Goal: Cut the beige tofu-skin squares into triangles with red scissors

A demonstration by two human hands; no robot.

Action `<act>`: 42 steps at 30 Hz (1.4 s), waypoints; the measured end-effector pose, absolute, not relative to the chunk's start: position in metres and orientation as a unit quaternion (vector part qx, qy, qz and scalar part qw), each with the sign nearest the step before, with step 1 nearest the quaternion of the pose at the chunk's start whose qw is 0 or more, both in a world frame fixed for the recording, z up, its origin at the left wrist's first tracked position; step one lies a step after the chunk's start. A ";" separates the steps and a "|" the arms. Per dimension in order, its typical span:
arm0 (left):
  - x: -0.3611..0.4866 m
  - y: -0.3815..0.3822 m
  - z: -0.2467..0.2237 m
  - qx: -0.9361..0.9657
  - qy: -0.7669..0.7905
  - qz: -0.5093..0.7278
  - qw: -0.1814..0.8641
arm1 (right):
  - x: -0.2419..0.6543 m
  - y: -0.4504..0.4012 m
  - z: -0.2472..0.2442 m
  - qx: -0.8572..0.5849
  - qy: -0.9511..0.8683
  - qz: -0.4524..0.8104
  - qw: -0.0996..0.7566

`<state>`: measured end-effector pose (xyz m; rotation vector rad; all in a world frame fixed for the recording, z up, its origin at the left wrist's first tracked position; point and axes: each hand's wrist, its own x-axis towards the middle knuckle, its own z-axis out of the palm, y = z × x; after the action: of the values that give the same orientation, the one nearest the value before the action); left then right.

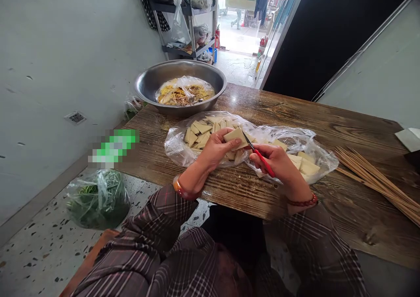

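My left hand pinches a flat, pale square of what looks like tofu between thumb and fingers. In my right hand are red-handled scissors, their dark blades at the right edge of the square. Below and left of my hands, a clear plastic bag lies spread out with many triangular cut pieces on it. Whole squares rest in a second clear bag to the right of my right hand.
A large steel bowl with bagged skewered food stands at the wooden table's back left. Bamboo skewers lie at the right. A bag of greens sits on the floor at left; a shelf rack stands behind, near the doorway.
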<state>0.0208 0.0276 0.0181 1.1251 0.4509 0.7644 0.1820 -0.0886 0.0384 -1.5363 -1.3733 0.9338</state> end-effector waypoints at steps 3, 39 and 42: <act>0.021 0.028 0.019 0.523 0.211 0.353 0.747 | 0.183 -0.089 0.039 -0.621 -0.532 0.377 0.435; 0.017 0.036 0.029 0.429 0.227 0.470 0.737 | 0.178 -0.089 0.038 -0.616 -0.545 0.403 0.401; 0.019 0.034 0.027 0.451 0.223 0.465 0.729 | 0.178 -0.089 0.035 -0.618 -0.540 0.405 0.404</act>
<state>0.0185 0.0336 0.0273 0.9925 0.4910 1.0232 0.1782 -0.0894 0.0346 -1.5614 -1.3626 1.0219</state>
